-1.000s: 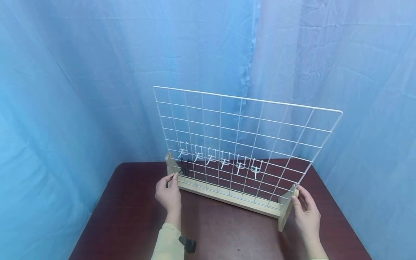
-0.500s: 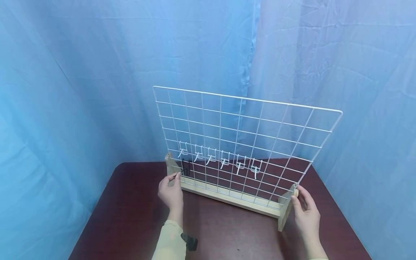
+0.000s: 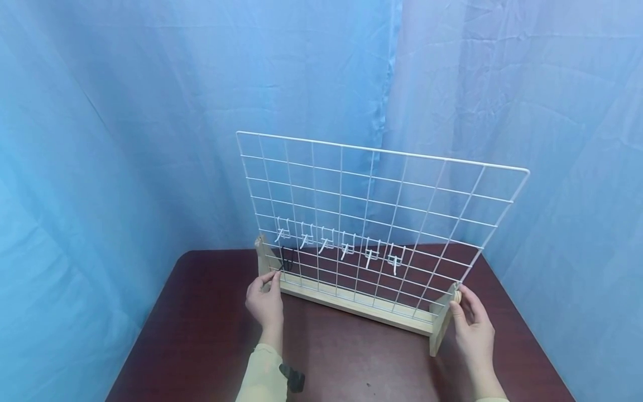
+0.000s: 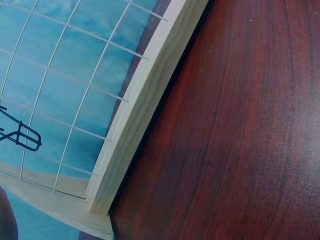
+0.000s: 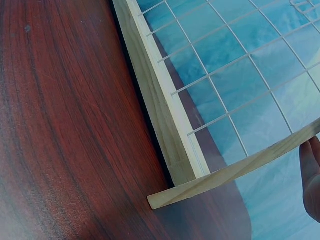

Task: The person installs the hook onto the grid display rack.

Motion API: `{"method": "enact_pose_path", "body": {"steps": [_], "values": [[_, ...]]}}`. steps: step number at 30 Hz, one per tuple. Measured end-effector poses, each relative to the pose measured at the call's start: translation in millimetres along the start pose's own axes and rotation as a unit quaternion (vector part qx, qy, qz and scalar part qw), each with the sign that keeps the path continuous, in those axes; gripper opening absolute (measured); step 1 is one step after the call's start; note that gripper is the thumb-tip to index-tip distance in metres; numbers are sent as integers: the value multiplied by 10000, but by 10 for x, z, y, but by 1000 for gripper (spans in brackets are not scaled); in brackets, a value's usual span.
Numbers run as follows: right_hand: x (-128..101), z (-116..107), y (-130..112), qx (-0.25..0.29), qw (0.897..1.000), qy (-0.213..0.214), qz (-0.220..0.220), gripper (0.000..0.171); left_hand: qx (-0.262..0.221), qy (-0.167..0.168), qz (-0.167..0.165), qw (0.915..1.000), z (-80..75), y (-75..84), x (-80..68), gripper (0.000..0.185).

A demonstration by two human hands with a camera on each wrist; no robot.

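The black hook [image 3: 286, 258] hangs low on the left end of the white grid [image 3: 382, 184], under a row of white hooks [image 3: 341, 245], and it sits just up and to the right of my left hand [image 3: 266, 301]. My left thumb and forefinger are pinched together at the grid's bottom-left wires, right below that hook; whether they nip a wire or the hook's tail I cannot tell. In the left wrist view the hook [image 4: 20, 132] shows beyond the wires, apart from the wooden base [image 4: 145, 100].

The base runs long from left to right across the table [image 3: 211, 335], slanting nearer to me on the right. My right hand [image 3: 472, 329] curls round the right foot [image 3: 444, 324], well apart from the hook. So the left hand is much the nearer one.
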State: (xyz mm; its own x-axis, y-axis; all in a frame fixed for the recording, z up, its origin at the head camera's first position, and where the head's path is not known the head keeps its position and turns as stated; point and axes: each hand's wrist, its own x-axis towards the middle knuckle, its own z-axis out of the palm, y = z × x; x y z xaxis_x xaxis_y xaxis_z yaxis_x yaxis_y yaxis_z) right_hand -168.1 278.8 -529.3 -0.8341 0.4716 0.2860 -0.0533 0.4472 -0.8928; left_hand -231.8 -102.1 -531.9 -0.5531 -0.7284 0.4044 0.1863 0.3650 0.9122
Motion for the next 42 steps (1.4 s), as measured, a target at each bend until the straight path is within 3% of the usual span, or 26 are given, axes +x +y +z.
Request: {"method": "enact_pose_path", "body": {"steps": [13,18,23,30,35,38,42], "values": [[33,4,16,-44,10000,29,63,41,-56,-489,-445,9978,-31,-82,-63,18],[37,1,26,-101,9999,53,63,40,-16,-630,-285,9976,-88,-153,-98,22],[37,13,32,64,9999,-38,122,41,317,-1120,63,9932,-241,-273,-175,31],[52,12,26,28,9999,-72,95,41,1012,-1779,548,9773,-457,-450,-182,29],[54,4,10,-40,9999,-69,-130,42,1288,-2114,895,9647,-560,-461,-156,30],[46,-4,5,-325,9964,85,-775,42,1591,-2410,1220,9496,-604,-416,-147,36],[35,-27,-30,-860,9744,536,-2007,42,1866,-2767,1722,9268,-635,-316,-132,43]]}}
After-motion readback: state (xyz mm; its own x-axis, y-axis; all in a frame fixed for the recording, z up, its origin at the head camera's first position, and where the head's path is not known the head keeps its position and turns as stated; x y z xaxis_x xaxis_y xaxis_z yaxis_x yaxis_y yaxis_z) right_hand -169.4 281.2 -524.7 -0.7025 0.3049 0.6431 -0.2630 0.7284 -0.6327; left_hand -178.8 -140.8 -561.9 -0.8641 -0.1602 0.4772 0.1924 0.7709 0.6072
